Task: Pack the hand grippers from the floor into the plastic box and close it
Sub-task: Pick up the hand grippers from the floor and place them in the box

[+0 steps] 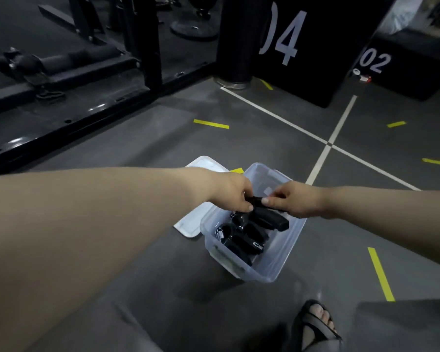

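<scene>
Head camera looks down over two bare forearms that reach out and meet above a clear plastic box (277, 271) standing on the grey floor (341, 237). The left grip (233, 193) and the right grip (292, 199) are both clamped on one black hand gripper (257, 200). Each grip's thumb and fingertips pinch it from opposite ends, and the two thumbs nearly touch. The piece hangs over the open top of the box, near its middle. One black handle seems to slant down from under the right grip towards the right-hand wall, though I cannot tell whether it touches anything below.

Lower in the box, towards the near end, the other hand grippers (241, 237) lie in a loose heap, black handles overlapping and a chrome spring coil (220, 233) showing on the left. The far end of the box looks mostly bare.

A white lid (194, 219) lies flat on the floor just beside the box on its left, its edge touching or slipping under the box wall; which of the two is hard to make out.

White lines (328, 143) cross on the floor beyond, with short yellow tape marks (210, 123) scattered around. Further back stand a black block marked 04 (315, 59), another marked 02 (404, 72) and a black steel rack frame (74, 118). A sandalled foot (313, 323) shows at the bottom.
</scene>
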Demonstrator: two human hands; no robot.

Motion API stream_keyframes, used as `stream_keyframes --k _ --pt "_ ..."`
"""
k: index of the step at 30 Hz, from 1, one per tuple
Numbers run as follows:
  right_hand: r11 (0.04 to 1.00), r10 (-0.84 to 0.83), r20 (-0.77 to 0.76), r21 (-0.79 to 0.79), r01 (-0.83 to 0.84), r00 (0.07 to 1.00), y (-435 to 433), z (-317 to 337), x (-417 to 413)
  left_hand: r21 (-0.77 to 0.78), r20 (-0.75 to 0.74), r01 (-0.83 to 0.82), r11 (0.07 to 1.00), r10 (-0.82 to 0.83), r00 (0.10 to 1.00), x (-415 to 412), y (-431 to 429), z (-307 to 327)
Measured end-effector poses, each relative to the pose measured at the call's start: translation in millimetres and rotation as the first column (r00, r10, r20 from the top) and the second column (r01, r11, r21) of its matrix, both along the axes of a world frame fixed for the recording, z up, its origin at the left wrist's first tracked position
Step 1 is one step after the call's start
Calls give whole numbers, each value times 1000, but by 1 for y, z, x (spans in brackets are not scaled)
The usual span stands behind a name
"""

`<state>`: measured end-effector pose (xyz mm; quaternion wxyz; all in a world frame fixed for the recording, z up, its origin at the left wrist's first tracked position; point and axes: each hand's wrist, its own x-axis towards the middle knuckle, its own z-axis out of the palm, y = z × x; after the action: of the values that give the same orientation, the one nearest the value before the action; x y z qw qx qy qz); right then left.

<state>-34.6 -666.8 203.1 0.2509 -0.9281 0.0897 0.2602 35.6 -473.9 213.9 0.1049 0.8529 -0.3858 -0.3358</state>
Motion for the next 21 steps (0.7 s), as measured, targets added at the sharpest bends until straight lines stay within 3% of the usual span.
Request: stream_keyframes --k 4,8,13,17,21 --pt "996 81 -98 -27 -84 992 -18 -35 9 32 105 45 998 -48 993 16 -30 -37" --pt "998 58 -166 9 -57 984 -29 -66 6 94 125 51 994 -63 990 35 -51 -58" --pt "990 -8 -199 139 37 980 -34 -84 5 192 22 230 954 -238 971 46 -65 -82" --pt "962 -75 -192 243 121 979 -25 -100 6 319 38 408 856 -441 897 44 -74 -99" --pt "998 35 -229 59 -22 973 -21 -115 10 378 113 453 807 -526 843 55 -81 -113"
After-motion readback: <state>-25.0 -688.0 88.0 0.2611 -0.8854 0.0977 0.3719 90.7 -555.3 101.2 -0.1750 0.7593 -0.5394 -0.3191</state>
